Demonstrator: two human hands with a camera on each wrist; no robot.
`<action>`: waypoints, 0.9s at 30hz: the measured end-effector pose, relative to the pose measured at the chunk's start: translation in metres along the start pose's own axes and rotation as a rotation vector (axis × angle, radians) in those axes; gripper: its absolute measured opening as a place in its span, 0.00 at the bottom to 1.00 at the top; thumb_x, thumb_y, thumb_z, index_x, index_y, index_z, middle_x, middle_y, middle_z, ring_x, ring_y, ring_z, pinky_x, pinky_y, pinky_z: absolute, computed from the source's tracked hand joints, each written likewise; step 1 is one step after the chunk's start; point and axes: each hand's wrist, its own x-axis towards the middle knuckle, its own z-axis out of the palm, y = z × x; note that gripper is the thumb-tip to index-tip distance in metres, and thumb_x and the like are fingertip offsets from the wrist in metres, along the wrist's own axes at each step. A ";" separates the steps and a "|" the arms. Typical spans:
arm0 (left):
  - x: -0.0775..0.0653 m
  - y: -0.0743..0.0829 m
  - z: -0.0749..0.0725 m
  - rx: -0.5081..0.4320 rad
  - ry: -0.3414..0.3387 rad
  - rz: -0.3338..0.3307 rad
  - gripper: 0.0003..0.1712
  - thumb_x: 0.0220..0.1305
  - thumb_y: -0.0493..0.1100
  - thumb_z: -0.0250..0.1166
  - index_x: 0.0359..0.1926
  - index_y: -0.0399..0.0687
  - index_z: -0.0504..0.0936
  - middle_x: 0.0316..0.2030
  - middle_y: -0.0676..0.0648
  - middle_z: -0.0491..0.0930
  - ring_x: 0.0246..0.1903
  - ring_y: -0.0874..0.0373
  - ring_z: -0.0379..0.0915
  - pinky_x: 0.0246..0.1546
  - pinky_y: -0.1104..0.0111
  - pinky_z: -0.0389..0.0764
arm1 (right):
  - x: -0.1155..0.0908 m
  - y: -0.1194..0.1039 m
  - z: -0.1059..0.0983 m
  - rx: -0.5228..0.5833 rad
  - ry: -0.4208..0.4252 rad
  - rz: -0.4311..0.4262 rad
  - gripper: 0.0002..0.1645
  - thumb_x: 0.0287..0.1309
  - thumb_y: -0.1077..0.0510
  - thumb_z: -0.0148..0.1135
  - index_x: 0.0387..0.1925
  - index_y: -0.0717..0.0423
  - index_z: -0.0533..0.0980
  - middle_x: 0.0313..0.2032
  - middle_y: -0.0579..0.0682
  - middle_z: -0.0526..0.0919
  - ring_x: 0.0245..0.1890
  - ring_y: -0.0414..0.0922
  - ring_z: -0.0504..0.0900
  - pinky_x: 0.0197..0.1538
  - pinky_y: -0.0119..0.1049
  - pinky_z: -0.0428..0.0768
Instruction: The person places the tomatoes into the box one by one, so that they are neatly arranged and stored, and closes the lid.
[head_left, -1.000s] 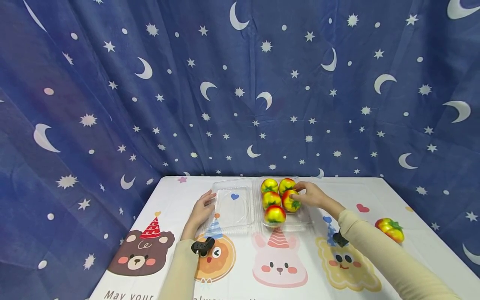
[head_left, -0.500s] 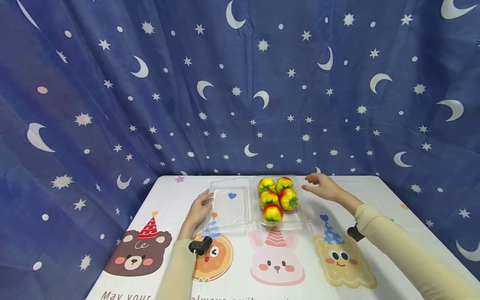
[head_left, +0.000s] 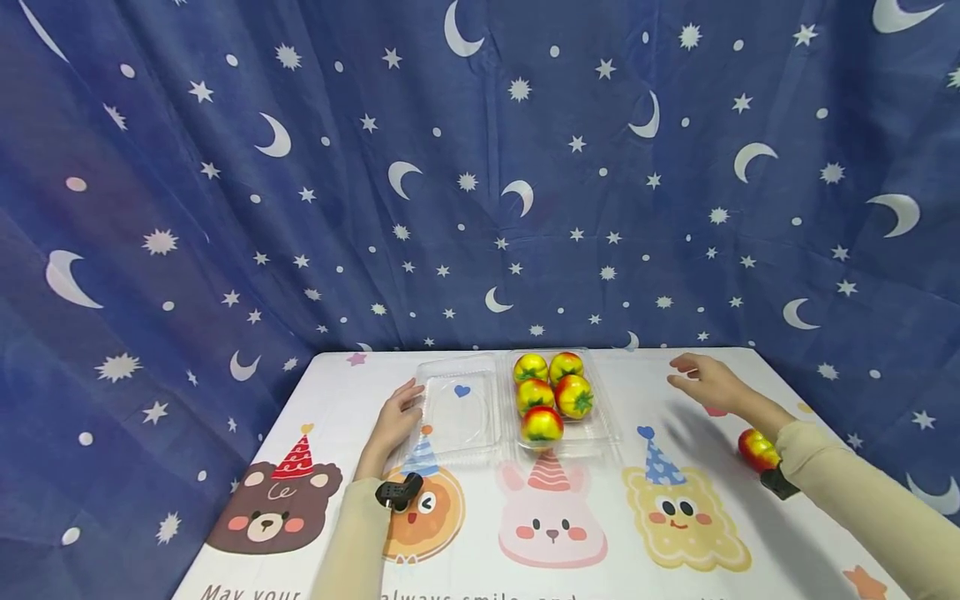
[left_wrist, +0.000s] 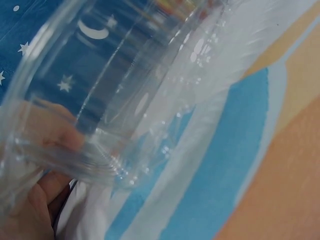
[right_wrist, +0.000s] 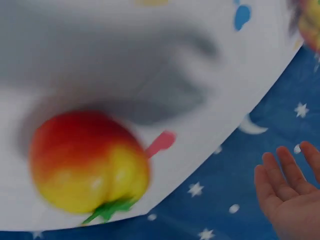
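A clear plastic clamshell container lies open on the table. Its right half, the tray (head_left: 592, 429), bears several red-and-yellow, persimmon-like fruits (head_left: 574, 397) with green leafy tops. To the left is its lid (head_left: 459, 417), with nothing in it. My left hand (head_left: 395, 423) holds the lid's left edge; in the left wrist view its fingers (left_wrist: 50, 127) show through the plastic. Right of the tray my right hand (head_left: 708, 383) hovers above the table, fingers loosely bent and holding nothing. Another such fruit (head_left: 757, 451) rests below my right wrist, partly hidden by the sleeve.
A white tablecloth (head_left: 465, 533) with cartoon prints covers the table. Behind its far edge hangs a blue curtain (head_left: 420, 208) with moons and stars. Black wrist cameras (head_left: 400, 492) are strapped on both wrists.
My right hand has let go of a fruit in the tray and moved right, towards the lone fruit. The left hand stays at the lid. The view has shifted slightly.
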 end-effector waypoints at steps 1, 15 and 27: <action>0.000 0.001 0.000 0.000 -0.001 -0.009 0.29 0.55 0.31 0.53 0.61 0.29 0.74 0.70 0.34 0.61 0.60 0.35 0.69 0.63 0.51 0.71 | -0.004 0.004 -0.003 -0.007 -0.003 0.008 0.24 0.64 0.58 0.58 0.51 0.77 0.73 0.49 0.76 0.78 0.48 0.70 0.79 0.53 0.62 0.78; 0.002 0.004 0.005 0.017 -0.028 -0.148 0.29 0.58 0.26 0.54 0.63 0.29 0.72 0.72 0.36 0.58 0.64 0.38 0.66 0.67 0.52 0.67 | -0.051 0.067 -0.035 -0.105 -0.064 0.130 0.24 0.60 0.58 0.61 0.47 0.78 0.73 0.44 0.78 0.77 0.42 0.71 0.78 0.46 0.63 0.81; 0.005 0.004 0.003 0.016 -0.032 -0.157 0.30 0.59 0.27 0.54 0.64 0.30 0.71 0.73 0.38 0.58 0.65 0.38 0.65 0.68 0.52 0.65 | -0.078 0.100 -0.039 -0.002 -0.222 0.326 0.37 0.62 0.49 0.61 0.56 0.80 0.66 0.47 0.80 0.73 0.46 0.70 0.75 0.47 0.60 0.82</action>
